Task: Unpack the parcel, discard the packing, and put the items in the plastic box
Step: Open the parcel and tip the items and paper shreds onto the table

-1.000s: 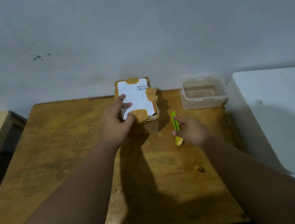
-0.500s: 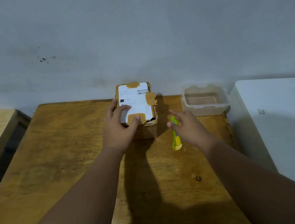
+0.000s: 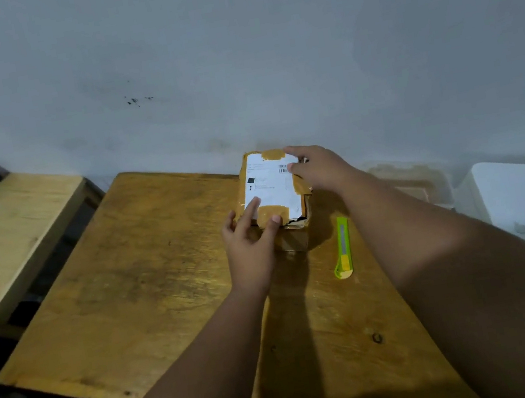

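The parcel (image 3: 274, 193) stands at the far edge of the worktop (image 3: 150, 287), against the wall, sealed with brown tape over a white label. The left hand (image 3: 249, 242) rests spread on its near end, fingers and thumb extended, gripping nothing. The right hand (image 3: 315, 169) lies on the far right corner, fingers loosely curved over the top; whether it has pinched tape or label cannot be told. The cutter (image 3: 342, 248) lies untouched just right of the parcel. The plastic box (image 3: 424, 178) sits at the far right corner, partly hidden by the right forearm. Step in hand: opening, judged at its start. Next move likely calls for breaking the tape seal while the left hand steadies the parcel.
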